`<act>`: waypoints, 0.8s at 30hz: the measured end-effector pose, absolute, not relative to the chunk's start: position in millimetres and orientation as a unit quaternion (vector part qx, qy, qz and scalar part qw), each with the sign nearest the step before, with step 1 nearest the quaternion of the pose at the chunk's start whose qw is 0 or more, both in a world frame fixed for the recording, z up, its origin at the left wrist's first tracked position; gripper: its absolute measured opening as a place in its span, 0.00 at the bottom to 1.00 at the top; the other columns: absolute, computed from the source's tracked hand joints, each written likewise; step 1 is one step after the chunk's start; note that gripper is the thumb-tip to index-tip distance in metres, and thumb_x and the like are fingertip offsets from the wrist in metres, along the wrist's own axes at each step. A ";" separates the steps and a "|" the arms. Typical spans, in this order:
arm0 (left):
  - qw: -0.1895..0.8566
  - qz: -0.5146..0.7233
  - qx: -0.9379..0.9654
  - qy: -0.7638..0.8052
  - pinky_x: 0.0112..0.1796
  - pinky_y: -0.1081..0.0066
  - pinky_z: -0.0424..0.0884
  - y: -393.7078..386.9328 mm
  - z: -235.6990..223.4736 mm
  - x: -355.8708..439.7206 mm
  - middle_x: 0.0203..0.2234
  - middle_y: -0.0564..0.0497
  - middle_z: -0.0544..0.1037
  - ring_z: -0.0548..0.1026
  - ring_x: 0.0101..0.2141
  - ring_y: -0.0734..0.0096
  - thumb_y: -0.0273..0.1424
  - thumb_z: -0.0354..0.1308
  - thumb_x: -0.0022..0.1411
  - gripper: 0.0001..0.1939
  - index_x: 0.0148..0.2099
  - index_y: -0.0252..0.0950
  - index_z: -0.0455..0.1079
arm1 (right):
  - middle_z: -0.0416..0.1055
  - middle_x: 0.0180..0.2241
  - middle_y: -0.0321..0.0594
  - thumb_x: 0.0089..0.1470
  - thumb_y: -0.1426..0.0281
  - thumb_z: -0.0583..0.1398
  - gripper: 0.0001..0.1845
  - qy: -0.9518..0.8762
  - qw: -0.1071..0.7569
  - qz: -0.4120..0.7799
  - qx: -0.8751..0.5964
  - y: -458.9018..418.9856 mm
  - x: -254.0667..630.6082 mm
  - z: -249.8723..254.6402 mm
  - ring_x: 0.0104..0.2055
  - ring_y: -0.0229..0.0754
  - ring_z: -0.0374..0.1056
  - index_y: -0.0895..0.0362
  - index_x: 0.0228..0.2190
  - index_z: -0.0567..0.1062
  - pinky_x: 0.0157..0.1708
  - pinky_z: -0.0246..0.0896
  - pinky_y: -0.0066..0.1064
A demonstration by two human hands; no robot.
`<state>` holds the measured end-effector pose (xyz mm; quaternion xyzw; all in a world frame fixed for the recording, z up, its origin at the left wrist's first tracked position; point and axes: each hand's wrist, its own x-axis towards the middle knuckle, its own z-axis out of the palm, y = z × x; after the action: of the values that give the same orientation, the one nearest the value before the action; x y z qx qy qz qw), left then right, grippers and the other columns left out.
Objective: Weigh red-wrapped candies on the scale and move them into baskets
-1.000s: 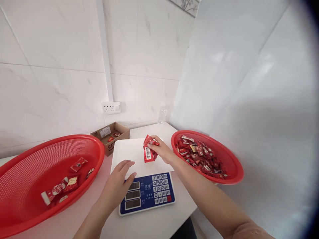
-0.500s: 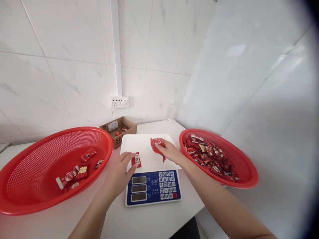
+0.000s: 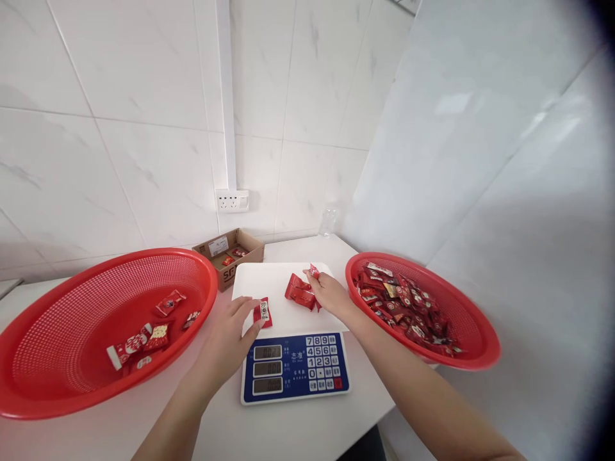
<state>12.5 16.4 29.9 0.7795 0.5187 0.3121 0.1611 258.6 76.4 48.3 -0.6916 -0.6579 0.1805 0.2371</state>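
Note:
My left hand [image 3: 225, 346] rests at the near left of the white scale platform [image 3: 283, 301], its fingers apart and its fingertips touching a small red candy packet [image 3: 262, 313]. My right hand [image 3: 331, 298] is curled over a bunch of red candy packets [image 3: 300, 291] that lie on the platform. One more corner of red wrapper [image 3: 314, 271] sticks up past its fingers. Below the platform is the blue keypad and display of the digital scale [image 3: 295, 368].
A large red basket [image 3: 115, 259] with several packets stands to the left, and a heaped red basket [image 3: 480, 326] stands to the right. Behind the scale are a cardboard box [image 3: 235, 266] holding packets, a wall socket [image 3: 232, 201] and a clear bottle [image 3: 327, 223].
The red packets in my right hand have come down onto the platform and spread out. The small packet has stayed beside my left hand since the middle frame, and the view has settled.

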 end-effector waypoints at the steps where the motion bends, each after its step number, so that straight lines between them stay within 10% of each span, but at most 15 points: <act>1: 0.162 0.311 0.778 0.521 0.49 0.58 0.68 16.7 29.8 11.8 0.53 0.46 0.69 0.67 0.53 0.58 0.39 0.46 0.63 0.18 0.52 0.41 0.65 | 0.72 0.46 0.48 0.62 0.55 0.43 0.27 -0.659 0.229 0.156 -0.699 75.8 259.2 49.0 0.50 0.50 0.66 0.55 0.45 0.75 0.43 0.59 0.35; 20: 0.291 0.342 0.764 0.464 0.44 0.61 0.72 3.7 32.4 30.5 0.55 0.46 0.66 0.72 0.46 0.63 0.40 0.51 0.62 0.27 0.63 0.48 0.53 | 0.73 0.43 0.46 0.60 0.67 0.48 0.18 -0.757 0.116 0.037 -0.642 28.4 216.4 59.4 0.45 0.48 0.68 0.55 0.47 0.71 0.35 0.57 0.32; 24: 0.295 0.408 0.763 0.405 0.47 0.64 0.70 3.9 26.4 36.9 0.50 0.48 0.70 0.70 0.49 0.65 0.36 0.47 0.64 0.16 0.50 0.46 0.70 | 0.74 0.38 0.45 0.62 0.67 0.47 0.17 -0.818 0.097 0.053 -0.564 13.4 196.6 55.6 0.41 0.46 0.69 0.53 0.46 0.72 0.34 0.58 0.32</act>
<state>36.9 3.9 26.4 0.7630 0.4050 0.4082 0.2952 196.6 13.4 55.6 -0.5638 -0.8185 0.0535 0.0969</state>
